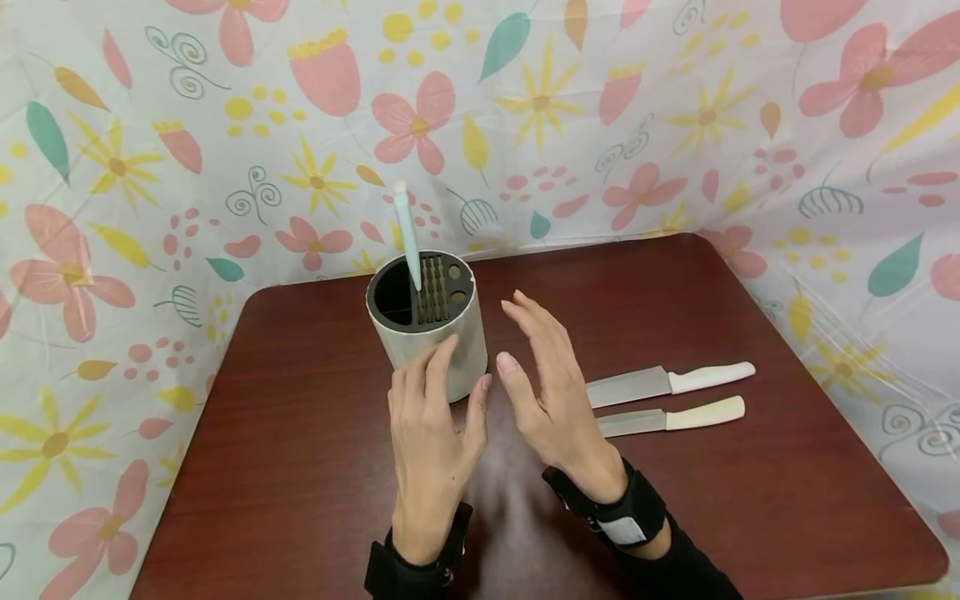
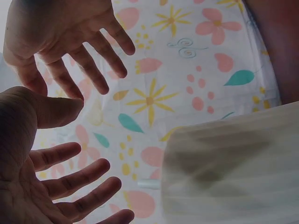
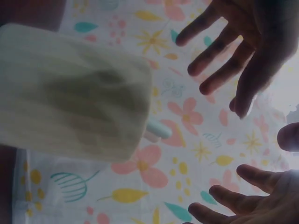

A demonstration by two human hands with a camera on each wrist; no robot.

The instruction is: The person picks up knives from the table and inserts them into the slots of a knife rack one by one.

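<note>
A cream cylindrical knife block with a black slotted top stands on the table. From its top rises a slim light-blue handle with a whitish end; whatever sits below it is hidden inside. In front of the block is my left hand, fingers loosely bent and holding nothing. My right hand, also holding nothing, hovers just right of the block with its fingers spread. Both wrist views show the fingers apart from the block's wall. Right of my right hand lie a white-handled knife and a cream-handled knife, their blade tips behind the hand.
The dark reddish-brown table has rounded corners. A flower-printed cloth hangs behind it and along both sides. Black bands circle both wrists.
</note>
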